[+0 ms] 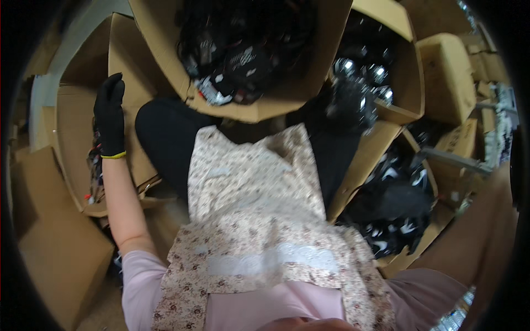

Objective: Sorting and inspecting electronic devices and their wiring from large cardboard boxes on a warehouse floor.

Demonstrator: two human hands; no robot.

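Note:
My left hand (110, 118) wears a black glove with a yellow cuff. It is raised over the open cardboard box (74, 118) on my left, fingers stretched out and close together, nothing visible in them. Beside its wrist, a thin dark bundle with red bits (95, 168) lies against that box; its kind is unclear. My right forearm (486, 215) reaches to the far right rim, where the hand is lost in the dark edge. Nearest to that arm is a box holding black items with white marks (397, 207).
Between my knees, a large carton (259, 113) holds many dark packed items (243, 55). Right of it, another carton (406, 113) contains shiny black items in clear plastic (353, 94). Closed cartons (447, 77) and a metal rail (455, 160) stand farther right. Cardboard (61, 248) leans at lower left.

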